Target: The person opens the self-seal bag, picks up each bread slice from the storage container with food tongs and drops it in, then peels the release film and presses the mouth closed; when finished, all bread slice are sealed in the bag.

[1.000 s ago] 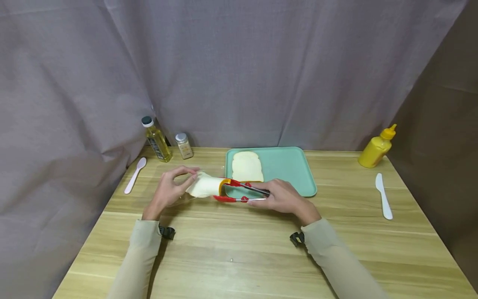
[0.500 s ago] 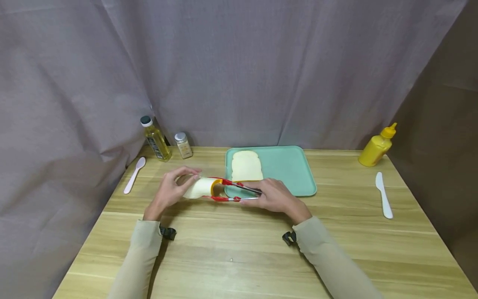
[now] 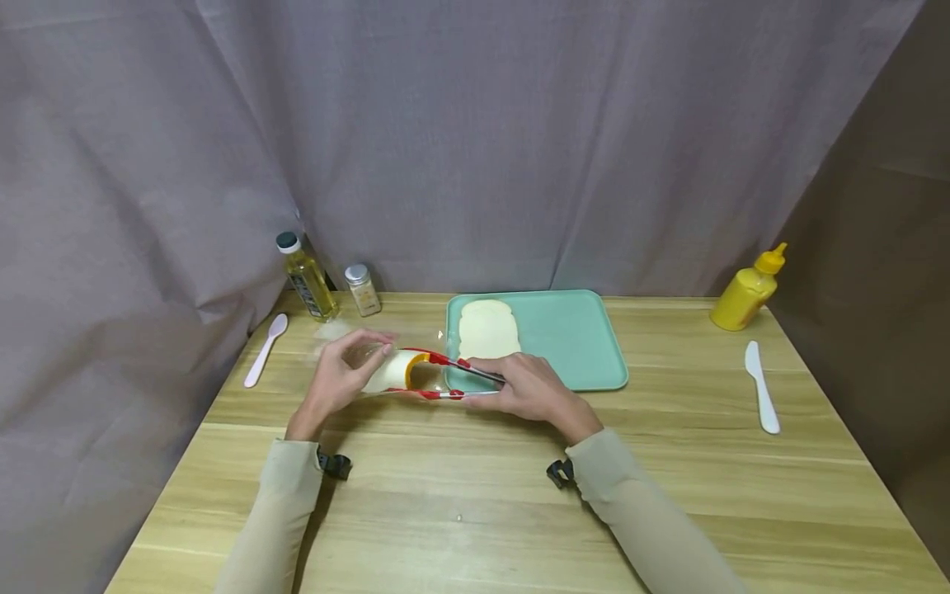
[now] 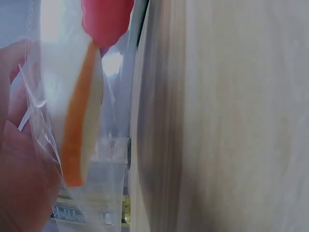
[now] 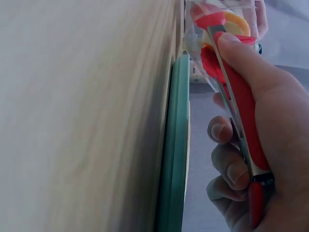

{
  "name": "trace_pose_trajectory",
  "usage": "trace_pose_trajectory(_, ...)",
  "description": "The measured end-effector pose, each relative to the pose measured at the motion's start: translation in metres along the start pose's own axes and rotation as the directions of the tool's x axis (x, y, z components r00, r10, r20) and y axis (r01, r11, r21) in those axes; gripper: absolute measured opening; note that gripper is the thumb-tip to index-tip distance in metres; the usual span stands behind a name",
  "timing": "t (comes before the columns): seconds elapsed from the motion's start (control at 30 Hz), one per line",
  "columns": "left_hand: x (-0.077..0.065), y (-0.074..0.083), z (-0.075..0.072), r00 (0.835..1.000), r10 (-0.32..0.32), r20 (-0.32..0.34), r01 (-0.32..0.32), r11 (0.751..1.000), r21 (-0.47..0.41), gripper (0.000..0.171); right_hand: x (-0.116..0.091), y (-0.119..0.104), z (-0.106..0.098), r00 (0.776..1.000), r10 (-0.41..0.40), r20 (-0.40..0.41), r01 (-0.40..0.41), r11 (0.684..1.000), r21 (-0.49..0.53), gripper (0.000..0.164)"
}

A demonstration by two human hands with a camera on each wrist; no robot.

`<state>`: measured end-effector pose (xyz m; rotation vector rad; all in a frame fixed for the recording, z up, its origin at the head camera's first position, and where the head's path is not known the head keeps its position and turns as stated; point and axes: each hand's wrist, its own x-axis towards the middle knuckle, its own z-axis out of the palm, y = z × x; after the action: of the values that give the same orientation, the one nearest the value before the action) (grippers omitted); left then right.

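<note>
Tongs (image 5: 245, 108): red tips and grips, silver-grey arms
Held bread (image 3: 397, 370): off-white, orange crust
Bag (image 4: 113, 118): clear, white glare
Flat bread (image 3: 489, 328): cream-white
Tray (image 3: 567, 338): plain pale teal
Surface (image 3: 460, 495): yellowish wood, streaked grain
Curtain (image 3: 475, 148): mauve-grey, plain
Sleeves (image 3: 285, 487): beige
Wrist mounts (image 3: 337, 466): black
Tall bottle (image 3: 310, 285): yellow, dark green cap, white collar
Shaker (image 3: 364, 294): beige, silver lid
Squeeze bottle (image 3: 745, 297): yellow throughout
Spoon (image 3: 265, 353): pale pink
Knife (image 3: 761, 388): white

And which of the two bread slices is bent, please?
The bent slice is the one in the clear bag, squeezed between the red-tipped tongs; the flat slice lies on the green tray.
</note>
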<state>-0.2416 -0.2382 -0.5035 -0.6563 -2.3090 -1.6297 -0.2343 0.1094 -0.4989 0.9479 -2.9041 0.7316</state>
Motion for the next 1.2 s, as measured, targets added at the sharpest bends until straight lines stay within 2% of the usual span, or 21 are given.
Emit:
trace_pose_trajectory(0.23, 0.001, 0.006, 0.0, 0.999, 0.017, -0.032, -0.014, 0.997, 0.082, 0.01, 0.009, -0.004, 0.005, 1.0, 0.01, 0.014, -0.01, 1.0, -0.023, 0.07)
trace_pose_trajectory(0.53, 0.0, 0.002, 0.003, 1.0, 0.007, -0.022, -0.008, 0.999, -0.048, 0.013, 0.015, -0.01, 0.013, 0.998, 0.009, -0.057, -0.011, 0.999, -0.038, 0.073)
trace_pose_trajectory(0.77, 0.002, 0.002, 0.001, 0.997, 0.042, -0.065, -0.046, 0.997, -0.063, 0.014, 0.014, -0.008, 0.015, 0.995, -0.001, -0.096, 0.0, 1.0, -0.009, 0.071)
trace_pose_trajectory(0.93, 0.002, 0.002, 0.0, 0.998, 0.026, -0.06, -0.025, 0.999, 0.024, 0.013, 0.013, -0.006, 0.015, 0.995, 0.012, -0.103, -0.011, 1.0, 0.007, 0.076)
trace_pose_trajectory(1.03, 0.001, 0.001, 0.001, 0.999, 0.001, -0.036, 0.003, 0.994, 0.113, 0.011, 0.013, -0.007, 0.015, 0.997, 0.033, -0.071, -0.032, 0.999, 0.013, 0.083)
trace_pose_trajectory(1.2, 0.001, 0.0, 0.002, 1.0, -0.027, -0.002, 0.027, 0.984, 0.177, 0.011, 0.013, -0.009, 0.016, 0.999, 0.052, -0.005, -0.052, 0.999, 0.014, 0.089)
